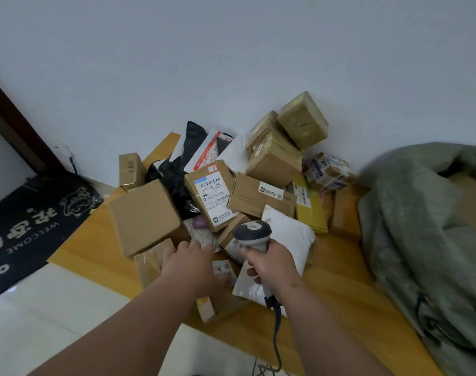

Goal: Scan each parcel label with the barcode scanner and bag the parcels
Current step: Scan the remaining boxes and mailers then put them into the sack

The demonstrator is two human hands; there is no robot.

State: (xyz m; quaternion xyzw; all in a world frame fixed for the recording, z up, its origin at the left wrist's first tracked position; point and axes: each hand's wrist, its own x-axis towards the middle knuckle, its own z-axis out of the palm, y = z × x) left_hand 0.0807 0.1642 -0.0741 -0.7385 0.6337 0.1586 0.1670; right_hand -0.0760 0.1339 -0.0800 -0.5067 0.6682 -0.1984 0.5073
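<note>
A heap of parcels lies on a yellow mat (337,270) against the white wall. My right hand (272,264) grips a grey and white barcode scanner (254,234), its head pointing at the heap and its cable trailing down toward me. My left hand (189,260) reaches into the near side of the heap with fingers spread, above a small labelled box (220,289); I cannot tell whether it touches it. A box with a large white label (211,196) lies face up in the middle. A white poly mailer (291,237) lies under the scanner.
A large grey-green woven sack (421,229) slumps open at the right, with brown cardboard showing inside. A plain brown box (146,215) sits at the heap's left. Taped boxes (288,142) stack at the back. A black welcome doormat (33,221) lies left by a door frame.
</note>
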